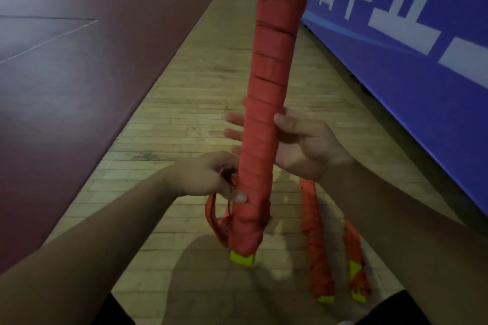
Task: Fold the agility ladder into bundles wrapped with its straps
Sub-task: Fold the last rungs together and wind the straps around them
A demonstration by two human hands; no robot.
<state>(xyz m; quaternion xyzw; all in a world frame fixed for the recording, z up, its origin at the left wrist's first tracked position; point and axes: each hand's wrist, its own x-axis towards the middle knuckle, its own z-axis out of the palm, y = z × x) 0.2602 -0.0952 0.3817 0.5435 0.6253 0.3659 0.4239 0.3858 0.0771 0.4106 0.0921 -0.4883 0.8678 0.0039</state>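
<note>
A long ladder bundle [272, 66], wound all along in red strap with yellow-green rung ends [241, 258] showing at the bottom, stands upright in front of me. My right hand [306, 145] wraps around its middle from the right, fingers showing on the left side. My left hand [211, 177] grips it lower down, thumb pressed on the wrap, with a loose loop of red strap [214, 221] hanging below the hand. Two more wrapped bundles lie on the floor at lower right, one [317, 245] nearer the middle, one [355, 258] beside it.
Pale wooden floor [200, 103] runs ahead as a strip. A dark red sports mat [79, 60] covers the left. A blue banner wall [422, 60] with white lettering lines the right side close by.
</note>
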